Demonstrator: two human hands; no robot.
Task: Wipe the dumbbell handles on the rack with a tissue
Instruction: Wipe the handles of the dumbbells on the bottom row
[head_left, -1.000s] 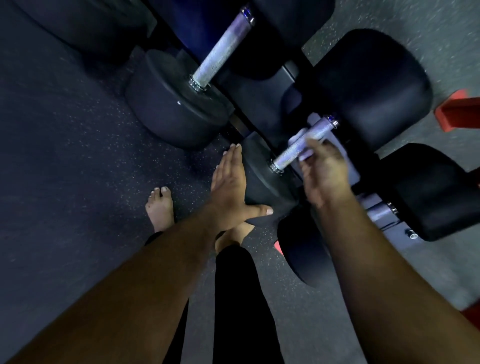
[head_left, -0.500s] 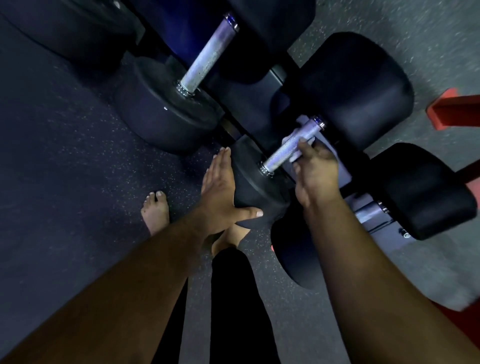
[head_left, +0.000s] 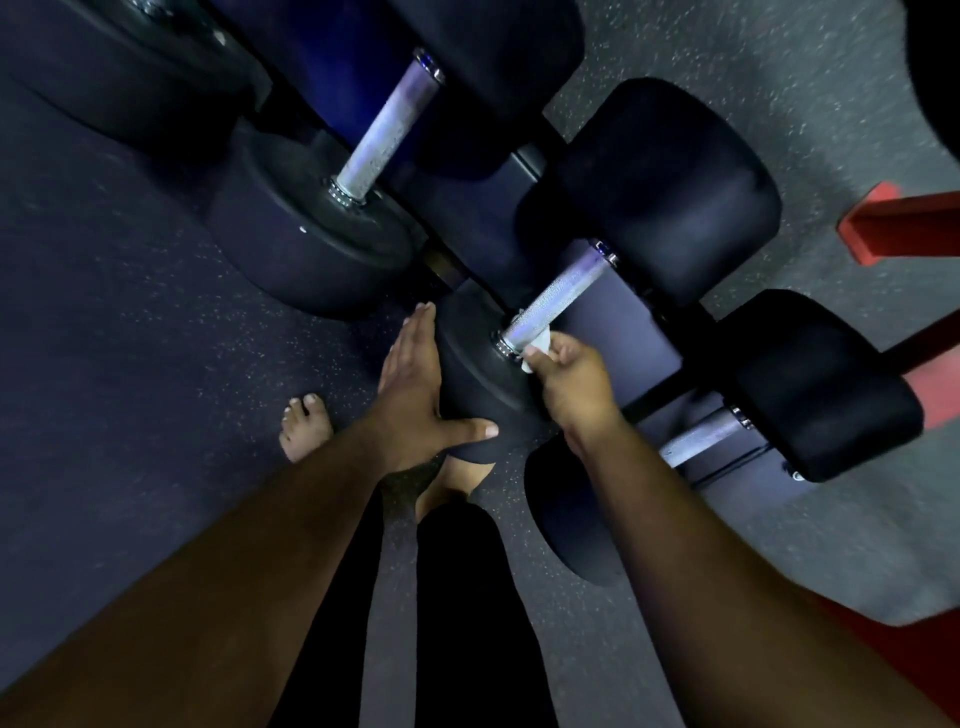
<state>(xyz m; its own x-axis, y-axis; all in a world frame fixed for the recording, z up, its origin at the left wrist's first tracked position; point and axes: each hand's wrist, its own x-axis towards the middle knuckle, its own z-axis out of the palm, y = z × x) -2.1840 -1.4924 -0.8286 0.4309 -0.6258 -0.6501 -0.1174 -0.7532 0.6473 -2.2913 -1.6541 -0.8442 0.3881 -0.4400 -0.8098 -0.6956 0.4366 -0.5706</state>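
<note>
Three black dumbbells lie side by side on a low rack (head_left: 618, 322). The middle dumbbell's knurled metal handle (head_left: 558, 299) runs diagonally between its two black heads. My right hand (head_left: 574, 382) pinches a white tissue (head_left: 535, 351) against the near end of that handle, by the collar. Flat against the side of the same dumbbell's near head (head_left: 478, 374) lies my left hand (head_left: 415, 384), fingers straight and thumb spread under the head. A larger dumbbell's handle (head_left: 384, 124) lies up and left. The third handle (head_left: 706, 434) shows at the right, partly behind my right forearm.
My bare feet (head_left: 306, 426) stand on the dark speckled rubber floor right in front of the rack. Red metal frame parts (head_left: 893, 218) stand at the right edge. More black weights (head_left: 130, 67) fill the top left corner.
My right hand has slid the tissue down the middle handle from near its far end to its near end. The left hand stays on the near head. The view has shifted a little.
</note>
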